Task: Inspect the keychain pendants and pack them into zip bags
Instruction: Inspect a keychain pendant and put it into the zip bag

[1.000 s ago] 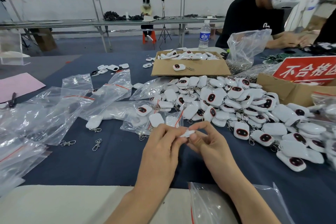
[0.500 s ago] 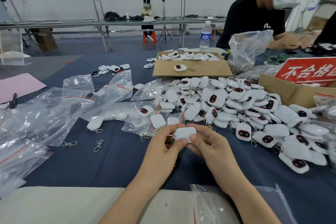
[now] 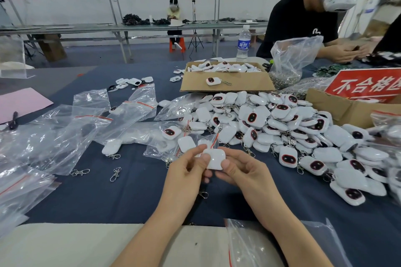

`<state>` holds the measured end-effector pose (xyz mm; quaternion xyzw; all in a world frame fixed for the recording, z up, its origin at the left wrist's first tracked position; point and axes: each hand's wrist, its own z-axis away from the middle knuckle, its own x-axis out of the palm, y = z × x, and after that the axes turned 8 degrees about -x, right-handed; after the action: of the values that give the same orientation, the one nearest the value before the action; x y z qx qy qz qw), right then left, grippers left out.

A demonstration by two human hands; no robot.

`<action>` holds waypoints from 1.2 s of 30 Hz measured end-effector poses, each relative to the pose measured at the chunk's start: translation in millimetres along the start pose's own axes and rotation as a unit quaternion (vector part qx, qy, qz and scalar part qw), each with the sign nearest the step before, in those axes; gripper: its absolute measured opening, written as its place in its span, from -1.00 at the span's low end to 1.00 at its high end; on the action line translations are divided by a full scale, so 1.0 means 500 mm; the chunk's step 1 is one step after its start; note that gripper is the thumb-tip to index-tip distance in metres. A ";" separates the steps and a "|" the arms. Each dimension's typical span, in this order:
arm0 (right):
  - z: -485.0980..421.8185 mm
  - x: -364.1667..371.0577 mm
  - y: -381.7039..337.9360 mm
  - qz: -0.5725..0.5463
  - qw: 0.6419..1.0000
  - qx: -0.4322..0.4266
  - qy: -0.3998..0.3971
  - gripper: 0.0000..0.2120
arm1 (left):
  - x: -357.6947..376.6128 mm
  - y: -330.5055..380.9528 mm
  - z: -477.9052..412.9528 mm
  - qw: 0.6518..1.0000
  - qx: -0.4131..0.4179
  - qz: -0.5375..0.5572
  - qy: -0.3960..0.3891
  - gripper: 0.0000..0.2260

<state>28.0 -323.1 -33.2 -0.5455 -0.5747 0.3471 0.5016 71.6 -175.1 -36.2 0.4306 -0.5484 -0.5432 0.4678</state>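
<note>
**Two hands hold one white keychain pendant over a blue table**

At the centre of the frame, the left hand [image 3: 184,173] and the right hand [image 3: 243,171] meet around a single white pendant [image 3: 213,159]. Both pinch it between thumb and fingers, with its plain white side facing the camera. Its metal clasp [image 3: 203,194] hangs below the hands, near the dark blue tablecloth [image 3: 108,197].

Right of centre lies a large heap of pendants [image 3: 282,128], some showing a dark oval face. Clear zip bags [image 3: 65,132] with red seal strips are spread across the left of the frame, and another zip bag [image 3: 260,245] lies at the bottom right. Two loose clasps [image 3: 115,174] lie on the cloth at lower left.

Above centre, an open cardboard box [image 3: 225,82] holds more pendants. A red sign [image 3: 366,84] stands in a second box at the right edge. A water bottle [image 3: 243,43] stands behind the cardboard box.
</note>
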 end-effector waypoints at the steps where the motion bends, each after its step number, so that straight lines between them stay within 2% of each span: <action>1: 0.000 -0.001 -0.001 -0.002 1.000 -0.003 -0.008 -0.72 | -0.001 0.000 -0.001 1.000 -0.007 0.015 0.001 -0.84; 4: 0.000 -0.001 -0.001 -0.004 1.000 -0.011 -0.014 -0.68 | 0.000 -0.003 -0.001 1.000 0.002 -0.002 -0.010 -0.88; 8: -0.002 0.005 0.002 0.003 0.999 -0.034 0.021 -0.80 | 0.008 -0.004 0.007 0.997 0.026 -0.045 -0.057 -0.74; 12: -0.003 -0.004 0.004 0.072 0.994 -0.037 0.069 -0.71 | 0.017 0.001 0.019 0.992 0.057 -0.064 -0.094 -0.74; 17: -0.004 0.000 0.004 0.045 0.996 -0.037 0.073 -0.76 | 0.011 0.002 0.015 0.992 0.054 -0.064 -0.092 -0.81; 25: -0.003 0.002 -0.001 0.029 0.996 -0.034 0.073 -0.81 | 0.016 0.005 0.021 0.991 0.058 -0.063 -0.103 -0.73; 28: -0.004 -0.002 0.001 0.038 0.995 -0.034 0.082 -0.92 | 0.017 0.005 0.020 0.990 0.054 -0.080 -0.101 -0.72; 34: -0.002 0.003 -0.007 -0.005 0.997 -0.020 0.075 -0.80 | 0.015 0.008 0.020 0.992 0.048 -0.066 -0.099 -0.78; 36: -0.002 0.003 -0.007 -0.001 0.997 -0.016 0.078 -0.82 | 0.015 0.009 0.021 0.992 0.047 -0.067 -0.097 -0.78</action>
<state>28.2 -322.4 -29.3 -0.5785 -0.5396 0.2940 0.5364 60.0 -180.3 -31.0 0.4333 -0.5858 -0.5863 0.3541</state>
